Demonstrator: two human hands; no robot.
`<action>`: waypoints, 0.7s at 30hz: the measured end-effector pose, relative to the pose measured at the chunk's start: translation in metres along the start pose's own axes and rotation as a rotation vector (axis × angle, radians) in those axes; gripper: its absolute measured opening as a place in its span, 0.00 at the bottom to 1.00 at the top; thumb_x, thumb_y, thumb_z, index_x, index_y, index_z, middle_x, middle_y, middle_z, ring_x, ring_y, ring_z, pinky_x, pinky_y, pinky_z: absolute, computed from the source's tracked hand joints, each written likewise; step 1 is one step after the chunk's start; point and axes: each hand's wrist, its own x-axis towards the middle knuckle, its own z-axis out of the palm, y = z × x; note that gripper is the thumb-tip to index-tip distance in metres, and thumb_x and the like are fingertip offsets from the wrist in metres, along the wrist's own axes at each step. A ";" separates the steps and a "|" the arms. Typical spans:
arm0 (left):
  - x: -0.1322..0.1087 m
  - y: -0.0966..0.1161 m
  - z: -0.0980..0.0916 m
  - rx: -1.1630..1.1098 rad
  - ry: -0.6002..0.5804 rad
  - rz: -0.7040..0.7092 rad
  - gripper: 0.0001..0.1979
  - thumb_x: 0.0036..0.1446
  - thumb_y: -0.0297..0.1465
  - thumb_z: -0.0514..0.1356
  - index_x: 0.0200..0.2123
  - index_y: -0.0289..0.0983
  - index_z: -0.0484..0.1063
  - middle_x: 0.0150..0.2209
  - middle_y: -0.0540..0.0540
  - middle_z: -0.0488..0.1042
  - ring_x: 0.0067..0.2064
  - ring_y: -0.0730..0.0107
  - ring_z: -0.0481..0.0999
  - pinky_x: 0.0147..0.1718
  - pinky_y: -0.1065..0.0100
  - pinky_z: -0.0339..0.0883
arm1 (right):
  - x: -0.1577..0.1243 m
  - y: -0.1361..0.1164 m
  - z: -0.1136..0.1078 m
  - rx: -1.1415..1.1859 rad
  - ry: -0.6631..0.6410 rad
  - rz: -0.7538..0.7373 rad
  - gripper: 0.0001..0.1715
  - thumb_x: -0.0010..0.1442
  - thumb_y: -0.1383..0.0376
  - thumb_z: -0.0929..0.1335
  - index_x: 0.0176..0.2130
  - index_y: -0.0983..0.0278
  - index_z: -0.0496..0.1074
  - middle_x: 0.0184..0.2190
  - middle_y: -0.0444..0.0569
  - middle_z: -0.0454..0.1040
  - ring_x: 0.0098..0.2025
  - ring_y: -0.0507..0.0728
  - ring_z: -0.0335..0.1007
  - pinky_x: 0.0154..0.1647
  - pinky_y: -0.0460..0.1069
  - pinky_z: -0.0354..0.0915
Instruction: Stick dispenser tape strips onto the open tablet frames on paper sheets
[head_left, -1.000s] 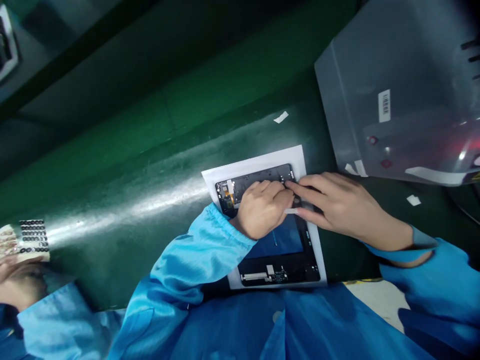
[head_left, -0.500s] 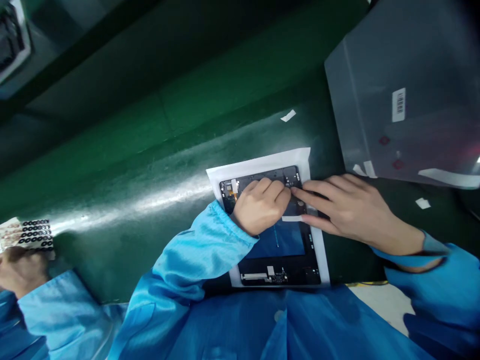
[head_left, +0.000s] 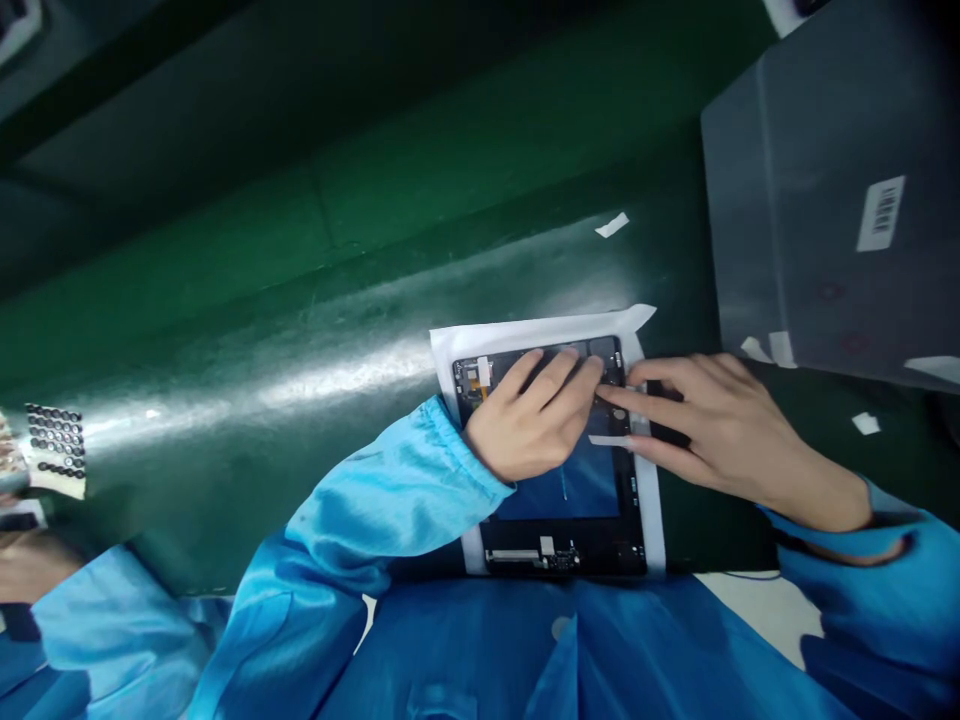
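Note:
A tablet (head_left: 525, 497) lies with its back off, showing its black frame, circuit boards and a blue panel. My left hand (head_left: 536, 415) rests over its upper half, palm down, fingers spread and bent onto the frame; it covers part of the inside. From the right, my right hand (head_left: 705, 430) reaches in with fingers stretched apart, one fingertip touching the frame close to my left fingers. A narrow white strip (head_left: 609, 440) sticks out from its lowest fingertip, over the blue panel. Whether the strip clings there is unclear. Beneath the tablet is a white sheet (head_left: 525, 325).
At the right stands a large grey box (head_left: 810, 240) with a barcode label and white tape pieces. White scraps (head_left: 613, 225) lie on the green table (head_left: 337, 300). A co-worker's hand (head_left: 37, 565) is at far left, near a card of black rings (head_left: 56, 440).
My left fingers have spread from a closed curl and now lie flatter on the tablet. My right hand and the white strip have shifted slightly right. The view has moved a little.

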 end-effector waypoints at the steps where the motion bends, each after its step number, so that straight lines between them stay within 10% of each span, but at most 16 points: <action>1: -0.001 0.001 0.000 -0.005 -0.020 -0.002 0.11 0.68 0.26 0.57 0.48 0.30 0.76 0.55 0.39 0.77 0.59 0.55 0.74 0.59 0.55 0.66 | -0.001 0.000 0.000 0.030 -0.012 0.023 0.21 0.69 0.59 0.64 0.58 0.63 0.67 0.47 0.54 0.72 0.42 0.60 0.66 0.40 0.54 0.58; 21: -0.003 -0.006 0.001 -0.035 -0.107 0.098 0.14 0.69 0.25 0.52 0.47 0.32 0.79 0.52 0.41 0.79 0.54 0.59 0.78 0.56 0.57 0.71 | -0.006 -0.002 0.003 0.034 -0.029 0.061 0.24 0.66 0.61 0.67 0.60 0.59 0.67 0.48 0.55 0.72 0.44 0.62 0.68 0.41 0.56 0.59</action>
